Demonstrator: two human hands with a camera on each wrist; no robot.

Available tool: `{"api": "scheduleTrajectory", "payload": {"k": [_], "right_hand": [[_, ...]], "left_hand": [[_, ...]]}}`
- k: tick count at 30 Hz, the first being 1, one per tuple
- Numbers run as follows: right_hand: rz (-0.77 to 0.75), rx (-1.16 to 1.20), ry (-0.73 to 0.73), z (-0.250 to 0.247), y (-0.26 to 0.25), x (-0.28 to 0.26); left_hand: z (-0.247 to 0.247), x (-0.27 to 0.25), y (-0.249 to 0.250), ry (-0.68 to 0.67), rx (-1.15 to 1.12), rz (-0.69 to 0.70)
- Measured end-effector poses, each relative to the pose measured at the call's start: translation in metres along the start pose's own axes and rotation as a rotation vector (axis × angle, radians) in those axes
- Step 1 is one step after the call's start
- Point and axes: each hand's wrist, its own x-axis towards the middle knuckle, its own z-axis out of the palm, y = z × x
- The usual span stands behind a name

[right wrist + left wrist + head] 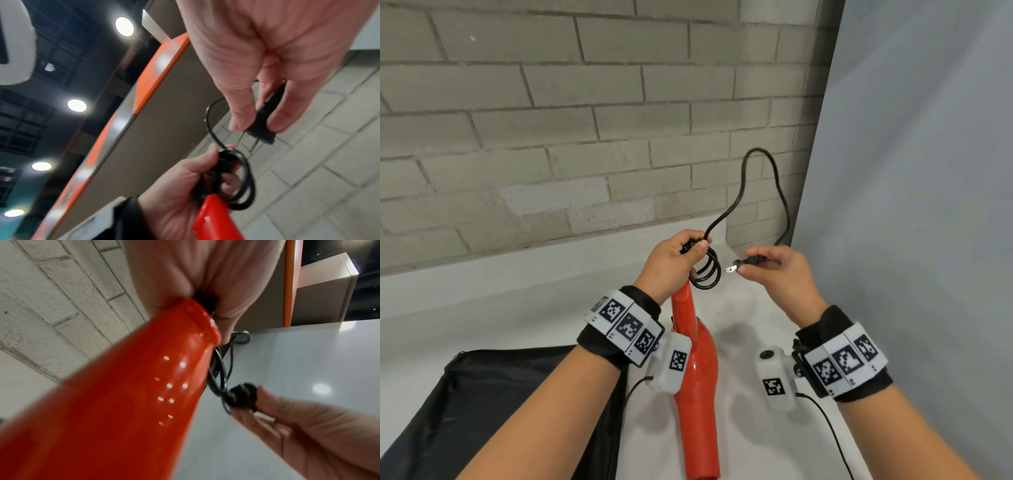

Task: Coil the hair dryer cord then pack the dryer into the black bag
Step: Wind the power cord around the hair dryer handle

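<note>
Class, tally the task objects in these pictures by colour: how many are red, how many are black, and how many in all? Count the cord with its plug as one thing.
Red: 1, the glossy red plastic hair dryer.
Black: 2, the black power cord with its plug, and the black fabric bag.
Total: 3.

1. A large commercial or institutional interior is suggested, not a home.
2. A painted grey block wall point(544, 113) is seen behind a plain white tabletop point(750, 425).
3. Round recessed ceiling lights point(124, 26) are set in a dark open-grid ceiling point(22, 120).
4. Grey partition panels with orange edging point(152, 78) are seen beyond.
</note>
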Motion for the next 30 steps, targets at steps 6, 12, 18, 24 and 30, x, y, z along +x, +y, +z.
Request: {"api": "scheduleTrajectory", "payload": {"k": [6, 12, 18, 24, 30], "right_hand": [[-0.248, -0.036, 0.0, 0.03, -0.005, -0.011], [-0.36, -0.047, -0.039, 0.046, 0.005, -0.013], [-0.451, -0.049, 0.051, 0.046, 0.008, -0.01], [-0.652, -0.213, 0.291, 0.052, 0.021, -0.009], [-0.731, -0.453, 0.31, 0.057, 0.024, -0.005]], "left_hand": [[0.0, 0.0, 0.0, -0.026, -0.019, -0.003], [0.006, -0.002, 0.003, -0.074, -0.036, -0.004], [0.008, -0.004, 0.006, -0.076, -0.029, -0.009], [0.01, -0.005, 0.009, -0.079, -0.024, -0.005], [0.016, -0.006, 0.012, -0.093, 0.001, -0.001]]}}
